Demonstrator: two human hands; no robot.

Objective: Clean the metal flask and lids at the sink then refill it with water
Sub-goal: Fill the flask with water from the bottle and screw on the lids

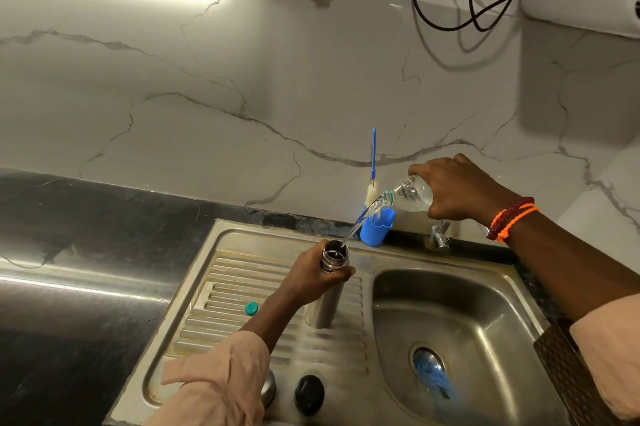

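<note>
Your left hand gripped the upright metal flask just below its open neck; the flask stood on the ribbed drainboard left of the sink basin. Your right hand held a clear plastic bottle tilted neck-down, and a stream of water fell from it into the flask's mouth. A black lid and a metal lid, partly hidden by your sleeve, lay at the drainboard's near edge. A small green cap rested on the ribs. Behind, a blue cup held a brush.
</note>
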